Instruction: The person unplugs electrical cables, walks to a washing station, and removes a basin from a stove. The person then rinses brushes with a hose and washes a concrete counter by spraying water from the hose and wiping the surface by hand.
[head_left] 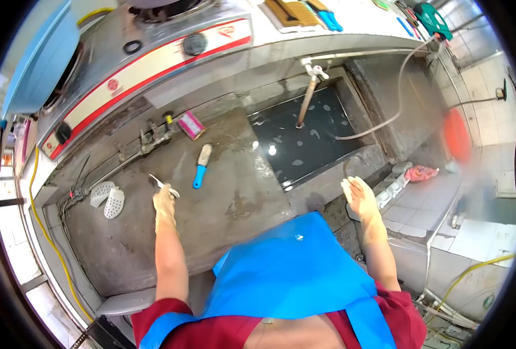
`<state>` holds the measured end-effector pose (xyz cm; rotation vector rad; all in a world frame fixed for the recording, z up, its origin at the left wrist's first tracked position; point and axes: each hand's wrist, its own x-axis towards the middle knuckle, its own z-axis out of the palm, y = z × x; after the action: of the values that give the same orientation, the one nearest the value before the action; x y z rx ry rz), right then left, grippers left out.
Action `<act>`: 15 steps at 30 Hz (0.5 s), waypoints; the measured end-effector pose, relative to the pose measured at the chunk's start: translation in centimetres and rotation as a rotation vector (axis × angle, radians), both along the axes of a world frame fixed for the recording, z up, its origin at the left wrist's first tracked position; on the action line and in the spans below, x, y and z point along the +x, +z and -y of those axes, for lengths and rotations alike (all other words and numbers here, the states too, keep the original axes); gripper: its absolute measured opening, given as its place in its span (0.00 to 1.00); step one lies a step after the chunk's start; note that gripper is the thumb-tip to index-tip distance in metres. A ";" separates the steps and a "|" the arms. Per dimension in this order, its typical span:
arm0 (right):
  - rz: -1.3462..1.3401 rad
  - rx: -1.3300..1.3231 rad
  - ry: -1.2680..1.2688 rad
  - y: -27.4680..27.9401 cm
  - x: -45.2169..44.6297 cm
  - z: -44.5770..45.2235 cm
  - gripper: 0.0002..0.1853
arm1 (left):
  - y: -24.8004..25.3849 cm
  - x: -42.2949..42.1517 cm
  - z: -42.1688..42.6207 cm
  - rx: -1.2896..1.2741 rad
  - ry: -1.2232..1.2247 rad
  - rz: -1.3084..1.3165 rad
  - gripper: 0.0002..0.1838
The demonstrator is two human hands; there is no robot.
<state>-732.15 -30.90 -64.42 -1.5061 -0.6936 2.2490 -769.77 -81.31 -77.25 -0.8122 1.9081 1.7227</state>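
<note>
My left hand (pixel 165 202), in what looks like a thin pale glove, is closed around a small white tool (pixel 159 181) over the grey stone counter (pixel 223 203). Its exact kind is hard to make out. To its right lies a blue-handled brush (pixel 201 166), apart from the hand. On the left, two white perforated pieces (pixel 114 202) overlap. My right hand (pixel 360 198), similarly pale-gloved, is held out near the sink's front right corner, fingers stretched and holding nothing. The sink (pixel 360 154) contains dark water with pale patches on its surface.
A tap with a long pipe (pixel 307 99) reaches into the water, and a pale hose (pixel 399 99) hangs over the right rim. A pink packet (pixel 191 125) sits toward the back. Behind stands a gas stove (pixel 153 64); a blue basin (pixel 42 58) is at upper left.
</note>
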 end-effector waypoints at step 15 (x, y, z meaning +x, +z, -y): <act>0.323 0.262 0.515 -14.2 -26.9 -11.8 0.55 | 8.0 14.8 -16.5 -0.427 -0.449 -0.234 0.26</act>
<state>-759.00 -19.07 -78.60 -1.7165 -1.5621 2.1403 -754.97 -64.79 -69.30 -0.2793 2.4346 1.1976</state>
